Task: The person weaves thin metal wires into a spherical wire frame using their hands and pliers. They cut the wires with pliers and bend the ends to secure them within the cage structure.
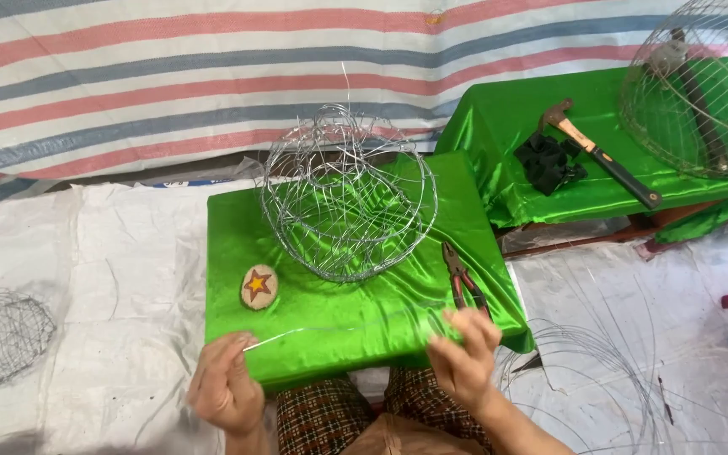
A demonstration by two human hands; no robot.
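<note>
The left hand (227,389) pinched a thin wire (339,324). The right hand (463,358) gripped its other end. A wire basket (349,195) sat on the green surface (238,253), near red pliers (463,282).

Green satin-covered low table (330,316), half-woven wire basket (349,195), star-painted wooden disc (259,286), red-handled pliers (463,282), length of thin wire (339,324) lying across it

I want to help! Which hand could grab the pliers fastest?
The right hand. The pliers lie just above its fingers; the left hand pinches the wire farther away.
</note>
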